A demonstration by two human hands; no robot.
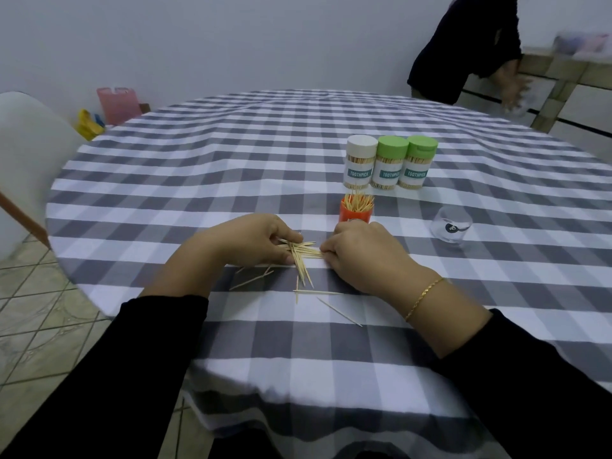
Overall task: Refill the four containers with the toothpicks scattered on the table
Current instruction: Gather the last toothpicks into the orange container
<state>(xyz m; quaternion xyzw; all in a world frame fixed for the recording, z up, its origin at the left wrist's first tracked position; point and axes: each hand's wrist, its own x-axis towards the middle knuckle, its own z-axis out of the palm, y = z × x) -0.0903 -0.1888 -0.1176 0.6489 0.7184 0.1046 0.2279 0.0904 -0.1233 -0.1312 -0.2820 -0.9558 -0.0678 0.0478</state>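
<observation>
- The left hand has its fingers curled down over one end of a small bundle of toothpicks, pinching them against the cloth.
- The right hand is curled too, its fingertips on the other end of that bundle, so both hands grip it between them.
- Loose toothpicks lie scattered just nearer the person on the checked desk, several crossing at odd angles.
- To do this well, I'd square the bundle so all the sticks run parallel before lifting, then sweep the strays in rather than chase each one.
- The open orange container stands just beyond the right hand, already bristling with sticks; the bundle should go in end-first.
- Three capped containers stand in a row farther back, looking full.
- A clear cover lies to the right, well apart from the hands.
- Another person bends at the far counter.
</observation>
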